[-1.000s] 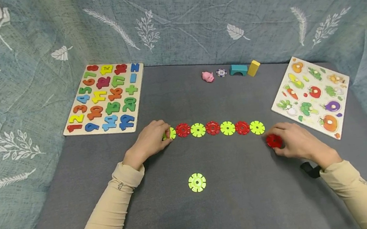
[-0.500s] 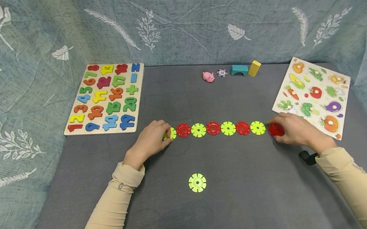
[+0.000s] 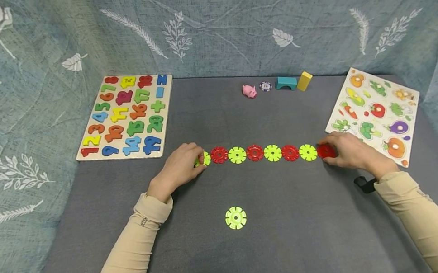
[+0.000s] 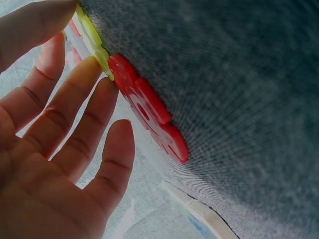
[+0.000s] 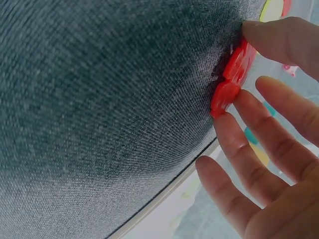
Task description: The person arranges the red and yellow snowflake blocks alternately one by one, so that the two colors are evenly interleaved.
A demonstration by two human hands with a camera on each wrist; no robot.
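Note:
A row of alternating red and yellow-green notched plastic discs runs across the table. At its left end my left hand (image 3: 181, 164) holds a yellow-green disc (image 4: 91, 35) between thumb and fingertips. A red disc (image 4: 144, 109) lies just outward of that one, hidden under the hand in the head view. My right hand (image 3: 348, 151) pinches a red disc (image 3: 326, 150) at the right end, with thumb and fingers on its edges. It sits right beside the last yellow-green disc (image 3: 308, 152). A single yellow-green disc (image 3: 235, 218) lies nearer the front, apart from the row.
A number puzzle board (image 3: 124, 120) lies at back left. The vegetable puzzle board (image 3: 376, 112) is just behind my right hand. Along the back stand a pink pig (image 3: 249, 91), a poker chip (image 3: 265, 86), a teal arch block (image 3: 286, 83) and a yellow block (image 3: 304, 81).
My right hand has moved the red disc away from me, then left, up against the row's right end. The left hand has stayed in place.

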